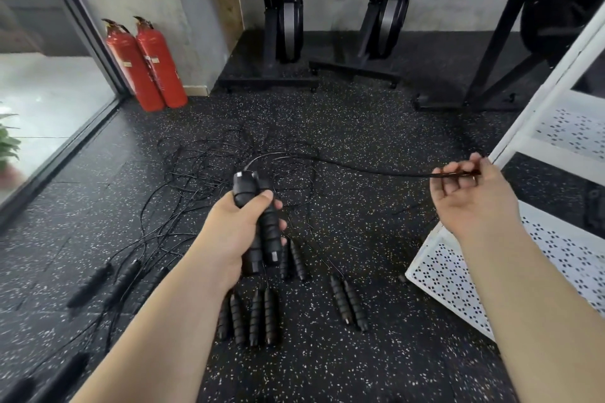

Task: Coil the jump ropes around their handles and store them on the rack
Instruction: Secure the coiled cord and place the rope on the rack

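My left hand (235, 229) grips a pair of black ribbed jump rope handles (262, 226) held together, above the speckled floor. Their thin black rope (360, 168) runs from the top of the handles off to the right, where my right hand (471, 196) pinches it, pulled fairly taut. Several more handle pairs (262, 317) (348, 303) lie on the floor below my hands. Their ropes form a tangle (209, 167) behind. The white perforated rack (451, 275) stands at the right, close beside my right hand.
Two red fire extinguishers (147, 65) stand by the wall at the back left, next to a glass door (49, 101). Black gym machines (327, 42) line the back wall. More handles (108, 278) lie at the left on the dark rubber floor.
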{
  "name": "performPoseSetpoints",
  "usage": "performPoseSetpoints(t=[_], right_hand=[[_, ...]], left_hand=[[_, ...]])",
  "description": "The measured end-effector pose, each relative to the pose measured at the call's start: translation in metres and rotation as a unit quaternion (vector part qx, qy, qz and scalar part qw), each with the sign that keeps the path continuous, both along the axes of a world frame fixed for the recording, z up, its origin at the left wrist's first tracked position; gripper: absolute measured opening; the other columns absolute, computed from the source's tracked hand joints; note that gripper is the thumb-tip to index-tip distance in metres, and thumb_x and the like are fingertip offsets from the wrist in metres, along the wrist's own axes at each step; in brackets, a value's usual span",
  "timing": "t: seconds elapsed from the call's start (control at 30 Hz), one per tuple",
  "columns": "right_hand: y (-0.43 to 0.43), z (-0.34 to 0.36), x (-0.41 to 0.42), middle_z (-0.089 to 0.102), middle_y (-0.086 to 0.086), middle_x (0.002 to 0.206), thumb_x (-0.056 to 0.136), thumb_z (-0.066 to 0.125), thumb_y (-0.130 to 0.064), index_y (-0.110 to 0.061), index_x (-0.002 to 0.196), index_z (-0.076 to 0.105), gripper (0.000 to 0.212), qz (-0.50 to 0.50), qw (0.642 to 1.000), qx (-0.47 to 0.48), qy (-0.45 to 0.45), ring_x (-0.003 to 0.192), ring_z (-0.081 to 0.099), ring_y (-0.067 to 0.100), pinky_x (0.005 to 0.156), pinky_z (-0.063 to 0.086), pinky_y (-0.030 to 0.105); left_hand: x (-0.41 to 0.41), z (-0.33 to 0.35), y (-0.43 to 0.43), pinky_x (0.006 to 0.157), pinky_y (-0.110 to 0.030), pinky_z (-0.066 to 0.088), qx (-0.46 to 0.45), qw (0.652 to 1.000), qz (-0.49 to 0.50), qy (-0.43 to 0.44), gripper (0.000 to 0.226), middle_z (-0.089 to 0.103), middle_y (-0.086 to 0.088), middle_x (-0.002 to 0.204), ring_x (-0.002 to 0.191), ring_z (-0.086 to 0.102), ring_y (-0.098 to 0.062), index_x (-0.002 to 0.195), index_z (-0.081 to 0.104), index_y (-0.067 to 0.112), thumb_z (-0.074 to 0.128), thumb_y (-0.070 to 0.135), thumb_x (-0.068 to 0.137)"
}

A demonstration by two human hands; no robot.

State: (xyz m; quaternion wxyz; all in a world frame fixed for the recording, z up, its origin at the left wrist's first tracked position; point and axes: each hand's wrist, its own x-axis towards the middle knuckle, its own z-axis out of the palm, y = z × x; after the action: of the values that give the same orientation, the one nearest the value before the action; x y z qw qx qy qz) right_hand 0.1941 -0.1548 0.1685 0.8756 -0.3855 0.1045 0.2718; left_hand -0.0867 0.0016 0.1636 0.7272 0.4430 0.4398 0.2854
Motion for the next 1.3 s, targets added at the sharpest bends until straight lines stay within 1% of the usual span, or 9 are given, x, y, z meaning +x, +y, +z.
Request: performPoseSetpoints(t=[0.3, 0.5, 0.6, 0.67, 0.8, 0.9, 1.03, 1.13, 1.3], right_hand=[[-0.034, 0.057, -0.048, 0.059, 0.004, 0.08, 0.111, 0.053, -0.026, -0.022, 0.109, 0.071, 0.019, -0.105, 0.945, -0.076, -0.301, 0.082, 0.059, 0.027, 0.081, 0.062, 0.039], [-0.055, 0.027, -0.058, 0.072, -0.003, 0.075, 0.108, 0.058, -0.023, -0.016, 0.121, 0.071, 0.019, -0.034, 0.982, -0.177, -0.059, 0.072, 0.074, 0.017, 0.07, 0.061, 0.033], [-0.071, 0.005, -0.057, 0.077, 0.006, 0.104, 0.109, 0.046, -0.026, -0.013, 0.129, 0.061, 0.028, -0.015, 0.983, -0.183, 0.03, 0.087, 0.078, 0.013, 0.089, 0.059, 0.039], [-0.079, 0.001, -0.056, 0.067, 0.02, 0.13, 0.097, 0.056, -0.031, -0.006, 0.135, 0.056, 0.045, 0.047, 0.964, -0.262, 0.008, 0.096, 0.075, 0.014, 0.108, 0.052, 0.045], [-0.096, 0.021, -0.078, 0.06, 0.01, 0.137, 0.094, 0.076, -0.022, -0.009, 0.144, 0.045, 0.06, 0.076, 0.799, -0.586, -0.113, 0.133, 0.059, 0.03, 0.103, 0.049, 0.033], [-0.095, 0.015, -0.063, 0.063, 0.021, 0.135, 0.094, 0.067, -0.028, -0.002, 0.145, 0.051, 0.059, -0.057, 0.93, -0.364, -0.005, 0.131, 0.061, 0.042, 0.085, 0.051, 0.037], [-0.097, 0.028, -0.09, 0.042, 0.004, 0.163, 0.091, 0.057, -0.046, -0.019, 0.157, 0.047, 0.072, -0.079, 0.845, -0.443, -0.289, 0.152, 0.039, 0.024, 0.121, 0.038, 0.051], [-0.094, 0.054, -0.123, 0.068, -0.022, 0.129, 0.108, 0.055, -0.04, -0.033, 0.13, 0.07, 0.028, 0.085, 0.767, -0.373, -0.516, 0.121, 0.063, -0.003, 0.105, 0.048, 0.029], [-0.075, 0.045, -0.138, 0.074, -0.016, 0.088, 0.102, 0.064, -0.054, -0.036, 0.098, 0.07, 0.019, 0.199, 0.723, -0.343, -0.567, 0.079, 0.07, 0.006, 0.075, 0.055, 0.028]], left_hand=[[-0.001, 0.006, -0.02, 0.068, -0.05, 0.064, 0.033, 0.999, -0.03, 0.005, 0.017, 0.075, -0.014, 0.1, 0.07, 0.069, -0.028, 0.117, 0.062, 0.006, 0.068, 0.015, 0.105], [-0.009, 0.023, -0.053, 0.075, -0.055, 0.065, 0.11, 0.983, -0.146, 0.007, 0.023, 0.075, -0.019, 0.113, 0.079, 0.07, -0.029, 0.124, 0.06, 0.004, 0.067, 0.016, 0.106], [-0.017, 0.034, -0.077, 0.076, -0.051, 0.064, 0.139, 0.967, -0.213, -0.004, 0.024, 0.075, -0.016, 0.115, 0.083, 0.07, -0.029, 0.126, 0.059, 0.003, 0.065, 0.017, 0.107], [-0.022, 0.041, -0.092, 0.075, -0.048, 0.063, 0.145, 0.96, -0.24, -0.017, 0.026, 0.076, -0.015, 0.109, 0.082, 0.07, -0.029, 0.127, 0.058, 0.001, 0.064, 0.017, 0.107], [-0.025, 0.053, -0.116, 0.076, -0.049, 0.062, 0.139, 0.952, -0.267, -0.05, 0.028, 0.075, -0.014, 0.105, 0.082, 0.068, -0.03, 0.128, 0.056, -0.003, 0.061, 0.016, 0.108], [-0.024, 0.062, -0.125, 0.077, -0.05, 0.061, 0.147, 0.948, -0.273, -0.075, 0.028, 0.074, -0.014, 0.108, 0.085, 0.068, -0.031, 0.127, 0.056, -0.003, 0.061, 0.017, 0.108], [-0.026, 0.056, -0.133, 0.082, -0.055, 0.06, 0.122, 0.947, -0.277, -0.109, 0.033, 0.071, -0.018, 0.115, 0.088, 0.066, -0.034, 0.129, 0.054, -0.004, 0.06, 0.021, 0.108], [-0.018, 0.046, -0.133, 0.082, -0.057, 0.06, 0.105, 0.943, -0.297, -0.109, 0.031, 0.072, -0.018, 0.113, 0.088, 0.067, -0.035, 0.13, 0.053, -0.004, 0.058, 0.019, 0.109], [-0.001, 0.036, -0.125, 0.077, -0.05, 0.064, 0.065, 0.94, -0.314, -0.114, 0.027, 0.073, -0.019, 0.112, 0.089, 0.072, -0.036, 0.128, 0.058, 0.004, 0.058, 0.022, 0.108]])
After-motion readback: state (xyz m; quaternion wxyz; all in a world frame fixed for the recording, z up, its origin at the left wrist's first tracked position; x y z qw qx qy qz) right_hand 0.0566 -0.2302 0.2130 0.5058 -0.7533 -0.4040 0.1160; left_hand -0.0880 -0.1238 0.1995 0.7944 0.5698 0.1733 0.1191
